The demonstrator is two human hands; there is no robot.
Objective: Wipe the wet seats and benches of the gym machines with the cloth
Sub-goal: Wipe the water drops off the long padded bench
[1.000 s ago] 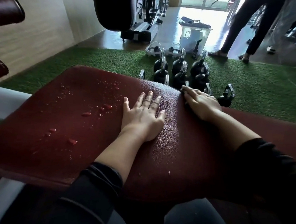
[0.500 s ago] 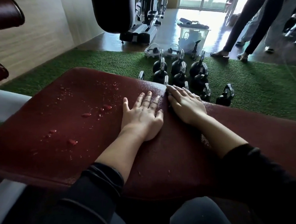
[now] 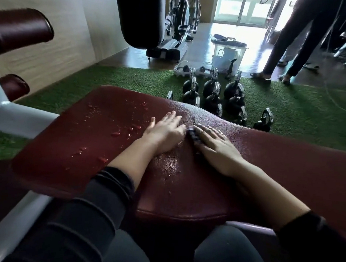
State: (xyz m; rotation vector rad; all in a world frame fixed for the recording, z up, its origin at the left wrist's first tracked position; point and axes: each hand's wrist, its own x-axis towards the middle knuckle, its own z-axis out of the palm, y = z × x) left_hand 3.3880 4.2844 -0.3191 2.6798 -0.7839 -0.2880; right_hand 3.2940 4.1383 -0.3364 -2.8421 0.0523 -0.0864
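- Bench pad (image 3: 68,148): maroon vinyl, firm, fixed; we judge it slick where wet. Droplets (image 3: 114,134) lie at 9 o'clock of our hands.
- Left hand (image 3: 163,134): flat, fingers straight, pressing the pad.
- Right hand (image 3: 214,148): flat, just beside it.
- Cloth (image 3: 192,134): a soft sliver under our right fingertips; press, don't pinch.

- You have a dark red padded bench (image 3: 184,185) in front of you, its surface wet, with water drops (image 3: 114,134) scattered over its left part.
- Your left hand (image 3: 163,132) lies flat on it, fingers straight.
- Your right hand (image 3: 214,148) lies flat just beside, a dark bit of cloth (image 3: 192,133) showing at its fingertips.
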